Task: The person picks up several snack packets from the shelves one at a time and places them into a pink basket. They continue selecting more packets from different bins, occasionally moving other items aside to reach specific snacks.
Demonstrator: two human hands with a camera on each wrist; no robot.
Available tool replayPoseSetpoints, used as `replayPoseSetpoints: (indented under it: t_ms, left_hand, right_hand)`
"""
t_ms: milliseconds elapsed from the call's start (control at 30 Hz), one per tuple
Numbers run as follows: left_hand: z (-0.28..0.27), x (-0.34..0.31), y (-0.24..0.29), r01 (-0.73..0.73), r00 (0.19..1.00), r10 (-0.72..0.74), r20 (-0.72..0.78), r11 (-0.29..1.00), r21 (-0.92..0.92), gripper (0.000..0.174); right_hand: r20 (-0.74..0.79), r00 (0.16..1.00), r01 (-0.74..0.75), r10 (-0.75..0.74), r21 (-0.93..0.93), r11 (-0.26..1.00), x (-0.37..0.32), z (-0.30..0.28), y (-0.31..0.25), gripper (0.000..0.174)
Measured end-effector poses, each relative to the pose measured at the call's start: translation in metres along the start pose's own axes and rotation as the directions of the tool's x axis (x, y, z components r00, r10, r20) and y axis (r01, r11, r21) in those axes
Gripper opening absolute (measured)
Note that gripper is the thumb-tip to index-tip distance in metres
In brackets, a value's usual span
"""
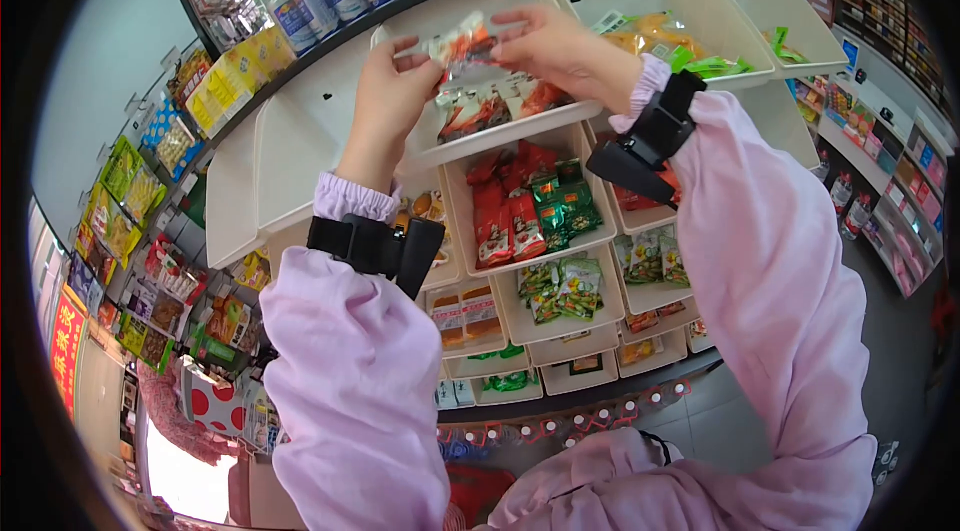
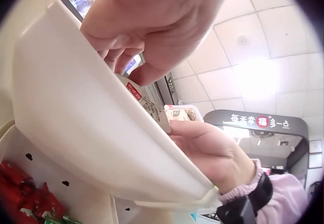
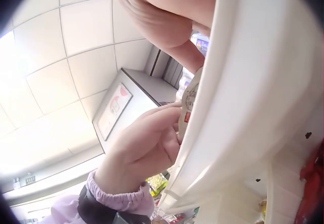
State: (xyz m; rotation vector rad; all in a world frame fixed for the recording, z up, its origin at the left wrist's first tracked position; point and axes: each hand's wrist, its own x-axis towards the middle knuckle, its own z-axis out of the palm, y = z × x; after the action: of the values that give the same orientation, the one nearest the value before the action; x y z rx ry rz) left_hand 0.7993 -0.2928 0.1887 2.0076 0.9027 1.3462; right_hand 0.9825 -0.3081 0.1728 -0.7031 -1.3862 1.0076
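Hands (image 1: 385, 96) hold a packet (image 1: 463, 49); sign (image 2: 243, 119) shows 福

We read 每天幸福多一点 across the dark arched sign (image 2: 259, 120), left-wrist view. Print on the held packet (image 2: 146, 102): too small for us to make out.

Loose pale-pink sleeves (image 1: 350, 396) left and right, gathered into ruffled cuffs (image 1: 352, 197) — then black straps (image 1: 328, 239) bearing wedge-shaped black housings (image 1: 420, 256).
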Motion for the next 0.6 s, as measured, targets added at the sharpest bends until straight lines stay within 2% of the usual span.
replayPoseSetpoints:
  t_ms: [100, 200, 233, 333, 500, 600]
  left_hand:
    - [0.002, -0.018, 0.004, -0.072, 0.993, 0.048, -0.109, 0.971, -0.226, 0.050]
    - [0.003, -0.039, -0.002, -0.140, 0.971, 0.021, -0.240, 0.861, -0.490, 0.060]
    - [-0.001, -0.052, 0.002, -0.097, 0.978, -0.040, -0.205, 0.781, -0.617, 0.064]
    - [-0.019, -0.087, -0.010, -0.031, 0.997, -0.044, -0.065, 0.548, -0.836, 0.061]
    - [-0.054, -0.177, -0.040, 0.033, 0.998, -0.070, -0.002, 0.494, -0.869, 0.049]
    - [-0.079, -0.234, -0.065, 0.151, 0.975, -0.212, 0.064, 0.424, -0.893, 0.044]
  right_hand:
    - [-0.022, 0.979, 0.201, -0.201, -0.027, 0.979, -0.009, 0.010, -0.003, 0.048]
    - [-0.040, 0.919, 0.387, -0.392, -0.089, 0.918, -0.029, 0.031, 0.002, 0.048]
    - [-0.028, 0.916, 0.399, -0.399, -0.020, 0.917, -0.040, 0.041, 0.004, 0.049]
    - [0.008, 0.908, 0.416, -0.419, 0.109, 0.903, -0.071, 0.074, 0.017, 0.051]
    - [0.117, 0.940, 0.297, -0.320, 0.179, 0.938, -0.122, 0.122, 0.060, 0.067]
    - [0.248, 0.964, 0.018, -0.094, 0.293, 0.956, -0.151, 0.156, 0.102, 0.068]
